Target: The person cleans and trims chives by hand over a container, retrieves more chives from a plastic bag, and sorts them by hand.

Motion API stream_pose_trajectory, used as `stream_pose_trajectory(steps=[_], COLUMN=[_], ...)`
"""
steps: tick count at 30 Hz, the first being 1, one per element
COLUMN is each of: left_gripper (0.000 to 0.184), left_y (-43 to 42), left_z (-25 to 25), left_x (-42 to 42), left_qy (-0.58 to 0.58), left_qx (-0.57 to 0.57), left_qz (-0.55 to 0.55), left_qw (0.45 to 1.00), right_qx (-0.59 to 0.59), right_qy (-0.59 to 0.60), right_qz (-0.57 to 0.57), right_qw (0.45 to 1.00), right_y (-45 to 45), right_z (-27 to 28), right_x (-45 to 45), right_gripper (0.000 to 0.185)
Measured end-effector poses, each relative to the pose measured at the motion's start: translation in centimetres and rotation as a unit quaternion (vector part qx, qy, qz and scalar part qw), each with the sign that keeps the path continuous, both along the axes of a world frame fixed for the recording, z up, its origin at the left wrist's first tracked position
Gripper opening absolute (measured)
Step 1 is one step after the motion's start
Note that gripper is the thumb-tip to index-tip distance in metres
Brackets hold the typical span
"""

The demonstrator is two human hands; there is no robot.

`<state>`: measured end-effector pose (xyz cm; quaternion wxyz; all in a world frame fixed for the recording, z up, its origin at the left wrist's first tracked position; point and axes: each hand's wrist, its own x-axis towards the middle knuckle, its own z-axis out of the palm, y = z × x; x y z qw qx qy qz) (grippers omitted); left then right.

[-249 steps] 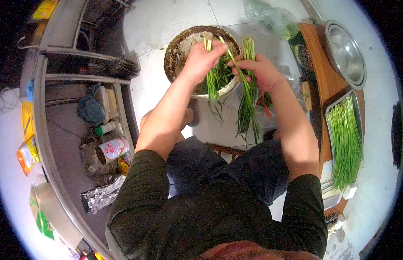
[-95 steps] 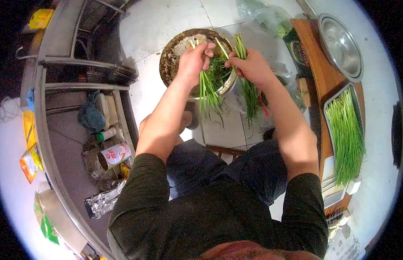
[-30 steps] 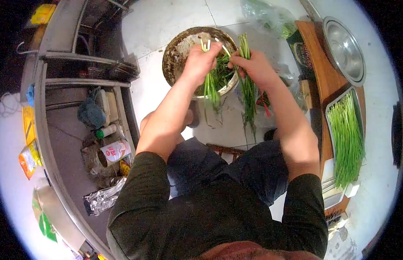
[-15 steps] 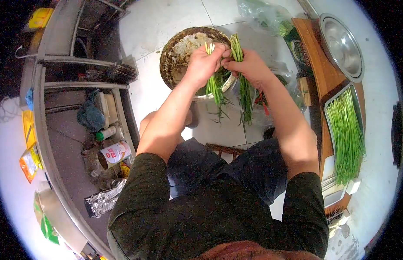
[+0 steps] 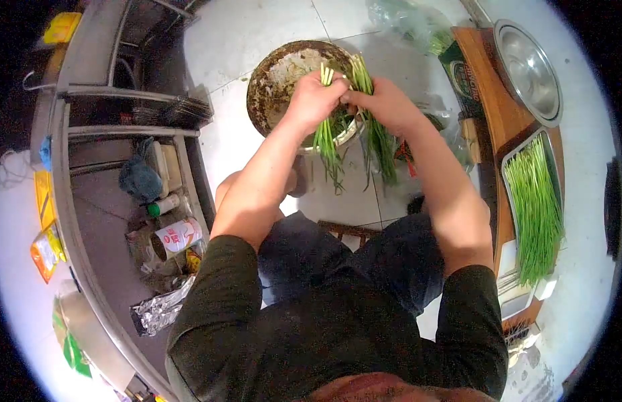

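Stained basin (image 5: 263, 100) lay under and left of left hand (image 5: 316, 100). Left fingers gripped green stalks (image 5: 328, 147), ends drooping. Right hand (image 5: 391, 107), just beside: fingers closed around second bunch (image 5: 378, 144). Risk: loosened pinch might have spilled stalks into basin; crowded hands, mixed bunches. Stalk-filled tray (image 5: 552, 161) sat well right of fingers, on wooden surface (image 5: 482, 74).

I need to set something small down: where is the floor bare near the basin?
Bare floor shows between the metal rack and the basin, and beyond the basin. Crowded: the right side, with plastic bag, steel bowl and full tray.
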<state>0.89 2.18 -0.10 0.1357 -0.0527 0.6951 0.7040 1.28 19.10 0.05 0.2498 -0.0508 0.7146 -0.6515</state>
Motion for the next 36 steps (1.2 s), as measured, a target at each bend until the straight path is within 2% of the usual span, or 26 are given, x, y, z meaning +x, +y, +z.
stream_pose_trajectory(steps=[3,6,9,12,15,18,22,25,27,31,36], left_gripper=[0.007,0.006,0.004,0.005,0.006,0.009,0.012,0.018,0.017,0.015,0.01], left_y=[-0.2,-1.3,-1.7,-1.7,-1.5,-1.1,-2.0,-1.6,-1.3,-1.5,-2.2], left_z=[0.3,-1.1,-0.6,-0.5,-0.3,0.3,-0.2,-0.7,-0.4,-0.2,0.1], left_x=[-0.2,-1.1,-1.4,-1.6,-1.6,-1.3,-1.6,-1.0,-0.8,-0.9,-1.5], left_qy=[-0.02,-0.003,0.006,0.02,0.019,0.012,0.001,0.037,0.032,0.025,-0.043], left_qx=[0.047,0.048,0.053,0.082,0.086,0.07,0.039,-0.052,-0.067,-0.136,-0.033], left_qz=[0.017,0.016,0.049,0.067,0.076,0.082,0.016,-0.056,-0.05,-0.033,0.031], left_qw=[0.999,0.999,0.997,0.994,0.993,0.994,0.999,0.996,0.996,0.99,0.998], right_qx=[-0.117,-0.051,-0.013,0.041,0.033,0.015,0.088,0.129,0.142,0.166,0.223], right_qy=[-0.067,-0.006,0.01,0.024,0.081,0.043,0.071,0.117,0.161,0.15,0.178], right_qz=[-0.017,-0.116,-0.147,-0.077,-0.063,-0.082,-0.066,-0.069,-0.078,-0.063,-0.049], right_qw=[0.991,0.992,0.989,0.996,0.994,0.996,0.991,0.982,0.974,0.973,0.957], right_y=[0.0,-0.1,0.7,0.7,-0.3,-0.6,0.2,0.3,0.0,0.2,0.4], right_z=[-1.5,-2.2,-2.7,-1.4,-2.5,-2.0,-1.9,-2.0,-2.3,-1.8,-1.4], right_x=[-0.3,-0.4,-1.3,-0.6,0.0,0.2,-0.5,-0.6,-0.4,-0.4,-0.5], right_gripper=[0.032,0.025,0.024,0.022,0.021,0.019,0.037,0.035,0.028,0.03,0.031])
